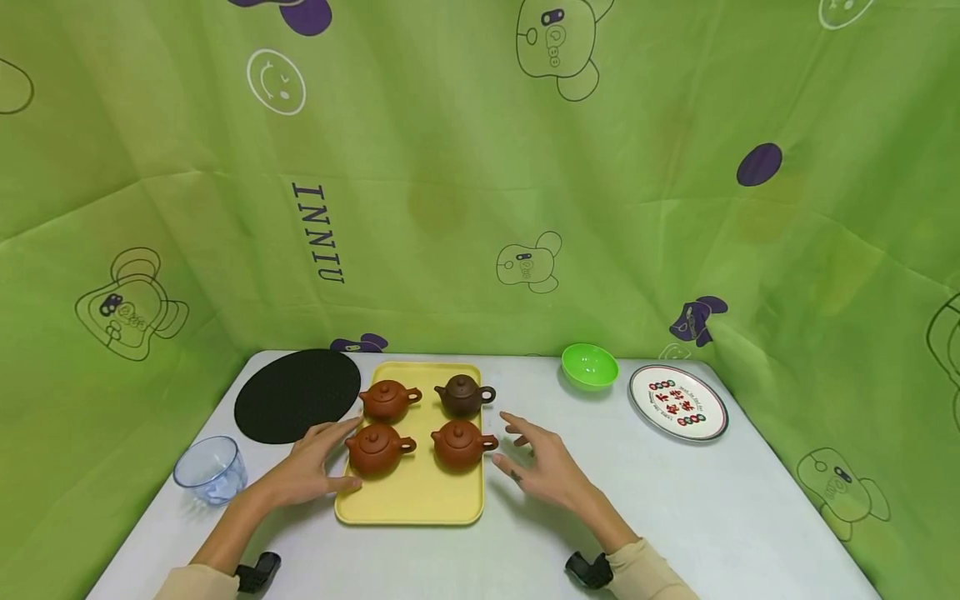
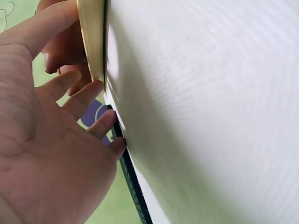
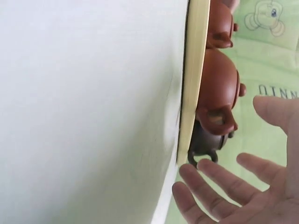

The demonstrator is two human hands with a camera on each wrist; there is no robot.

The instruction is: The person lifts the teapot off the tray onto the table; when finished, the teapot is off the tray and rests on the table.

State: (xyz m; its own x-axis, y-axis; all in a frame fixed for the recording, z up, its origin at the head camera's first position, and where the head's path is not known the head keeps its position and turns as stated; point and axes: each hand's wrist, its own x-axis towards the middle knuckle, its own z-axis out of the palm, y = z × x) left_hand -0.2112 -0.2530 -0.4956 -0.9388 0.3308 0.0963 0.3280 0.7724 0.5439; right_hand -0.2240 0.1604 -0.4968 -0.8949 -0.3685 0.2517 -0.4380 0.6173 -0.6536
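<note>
A yellow tray (image 1: 408,504) lies on the white table and carries a dark brown teapot (image 1: 462,398) at back right and three reddish-brown ones: a back left teapot (image 1: 386,402), a front left teapot (image 1: 374,452) and a front right teapot (image 1: 457,448). At the tray's left side is my left hand (image 1: 303,471), fingers spread and relaxed. Its thumb reaches over the rim near the front left teapot; whether it touches cannot be made out. My right hand (image 1: 551,468) hovers beside the right rim, fingers apart, near the front right teapot's handle, holding nothing.
Back left lies a round black mat (image 1: 296,396), with a clear bluish glass bowl (image 1: 212,471) in front of it. A green bowl (image 1: 590,368) and a white plate with red lettering (image 1: 678,402) stand back right. Green printed cloth (image 1: 435,208) encloses the table.
</note>
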